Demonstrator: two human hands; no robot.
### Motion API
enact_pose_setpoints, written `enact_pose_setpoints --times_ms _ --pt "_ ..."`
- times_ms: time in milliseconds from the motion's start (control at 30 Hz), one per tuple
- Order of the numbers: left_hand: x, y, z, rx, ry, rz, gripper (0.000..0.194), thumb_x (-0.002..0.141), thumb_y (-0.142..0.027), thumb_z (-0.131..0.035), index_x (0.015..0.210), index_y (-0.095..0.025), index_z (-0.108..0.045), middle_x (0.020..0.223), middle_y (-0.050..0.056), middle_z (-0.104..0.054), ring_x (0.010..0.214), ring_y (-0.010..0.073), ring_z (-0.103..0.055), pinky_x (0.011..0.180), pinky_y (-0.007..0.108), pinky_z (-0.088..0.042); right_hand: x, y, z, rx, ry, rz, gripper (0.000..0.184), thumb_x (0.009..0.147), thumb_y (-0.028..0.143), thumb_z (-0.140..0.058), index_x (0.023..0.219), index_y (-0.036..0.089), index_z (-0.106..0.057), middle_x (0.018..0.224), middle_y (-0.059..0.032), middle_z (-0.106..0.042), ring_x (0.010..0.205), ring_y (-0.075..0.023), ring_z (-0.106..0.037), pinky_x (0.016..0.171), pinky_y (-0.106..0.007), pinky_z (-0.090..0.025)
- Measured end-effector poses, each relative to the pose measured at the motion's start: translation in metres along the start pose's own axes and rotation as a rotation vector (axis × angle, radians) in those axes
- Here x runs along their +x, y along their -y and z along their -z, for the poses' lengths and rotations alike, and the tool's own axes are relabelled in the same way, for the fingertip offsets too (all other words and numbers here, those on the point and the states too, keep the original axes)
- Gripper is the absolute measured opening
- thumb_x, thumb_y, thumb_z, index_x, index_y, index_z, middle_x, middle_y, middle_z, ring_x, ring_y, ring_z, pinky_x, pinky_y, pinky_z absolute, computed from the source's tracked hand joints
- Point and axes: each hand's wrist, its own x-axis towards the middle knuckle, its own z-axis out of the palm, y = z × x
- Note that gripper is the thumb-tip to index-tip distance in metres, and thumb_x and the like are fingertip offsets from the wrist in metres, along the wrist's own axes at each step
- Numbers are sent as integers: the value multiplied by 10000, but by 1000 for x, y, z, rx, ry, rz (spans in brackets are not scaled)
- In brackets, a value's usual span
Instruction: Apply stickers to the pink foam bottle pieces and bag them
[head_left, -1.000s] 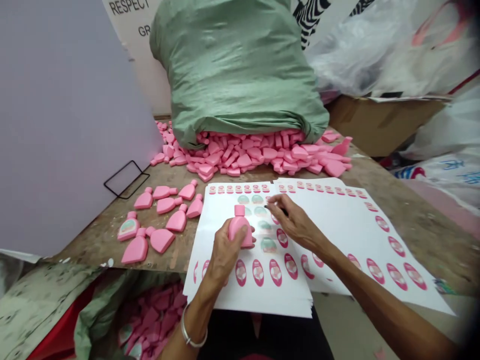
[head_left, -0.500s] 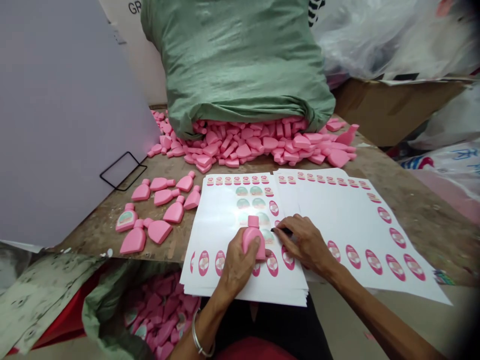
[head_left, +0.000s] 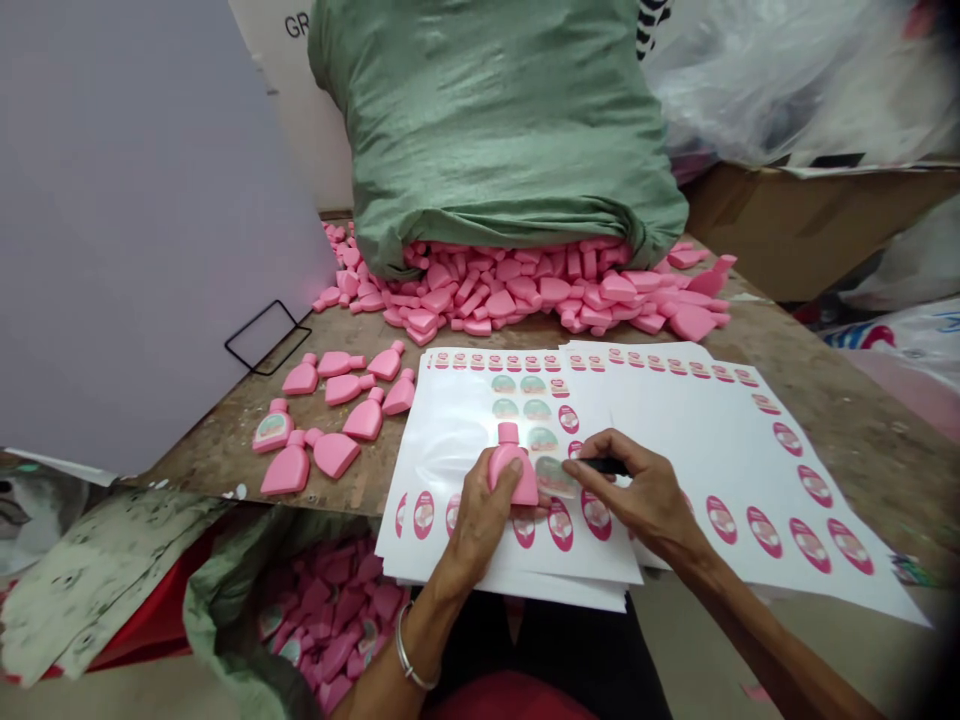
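1 pink btl in L hand

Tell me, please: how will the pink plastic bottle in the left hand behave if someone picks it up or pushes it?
The pink plastic bottle is probably light, since the left hand grips it easily. Its flat body suggests sliding rather than rolling, like the similar bottles lying on the table. Its glossy surface may feel slightly slippery.

Left hand is curling tight, right hand is pinching just beside it, and both forearms are angling inward, wrists bent a bit.
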Motion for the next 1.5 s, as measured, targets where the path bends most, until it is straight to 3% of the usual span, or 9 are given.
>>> enact_pose_setpoints --times_ms 133,300,700,933,1067,1167,1300,1367,1500 --pt "-2 -2 1 -105 12 7 444 829 -506 -577 1052 -121 -568 808 48 -628 727 198 -676 652 330 -578 4 16 4 99 -50 -103 303 762 479 -665 725 195 -565 633 7 -553 571 -116 -501 533 -242 -429" --pt "-5 -5 2 -295 -28 76 540 863 -564 -487 1076 -83 -608 873 107 -667 776 211 -665 644 326 -580 -1 27 -15 116 64 -91 332 768 490 -650 891 186 -702 688 -9 -642 586 -122 -535 546 -244 -445" --pt "-7 -9 5 -342 -44 83 545 888 -556 -448 1097 -81 -614 918 112 -671 806 204 -656 605 274 -571 -2 33 -32 139 85 -82 278 776 450 -656 879 207 -746 801 -25 -731 693 -165 -644 616 -260 -516" --pt "-11 -14 9 -212 76 -14 370 822 -408 -627 1077 -143 -586 923 51 -599 795 157 -614 639 256 -562 -2 29 -36 11 32 70 246 817 425 -616 886 213 -720 848 -48 -726 749 -189 -658 682 -309 -532" --pt "-13 -13 13 -175 129 -5 364 794 -317 -665 1089 -144 -543 886 34 -571 776 147 -608 672 282 -561 2 25 -35 -212 -99 149 333 750 470 -670 962 214 -696 960 -86 -714 894 -259 -649 816 -421 -520" --pt "-16 -13 12 -153 184 26 322 803 -291 -648 1066 -143 -536 860 34 -581 730 140 -615 683 299 -554 6 26 -39 -101 29 55 526 683 496 -716 1126 228 -625 1130 -84 -669 988 -260 -642 847 -400 -531" --pt "-25 -23 20 -75 244 54 370 815 -319 -613 1132 -151 -520 925 77 -631 744 167 -632 677 315 -544 28 17 -41 43 195 -45 535 691 524 -697 1134 240 -599 1192 -60 -639 1058 -234 -623 909 -359 -513" --pt "-28 -31 36 94 129 17 360 830 -366 -575 1109 -141 -534 954 104 -650 759 182 -635 699 326 -536 53 8 -39 -2 136 -55 516 710 544 -675 1106 223 -603 1168 -70 -650 1044 -231 -628 899 -348 -512" --pt "-18 -41 88 713 -409 -186 363 831 -338 -512 1149 -164 -513 1035 110 -641 942 246 -612 857 407 -484 130 -8 -49 -387 76 87 371 845 458 -540 1105 202 -607 1090 -68 -684 978 -202 -642 844 -303 -495"
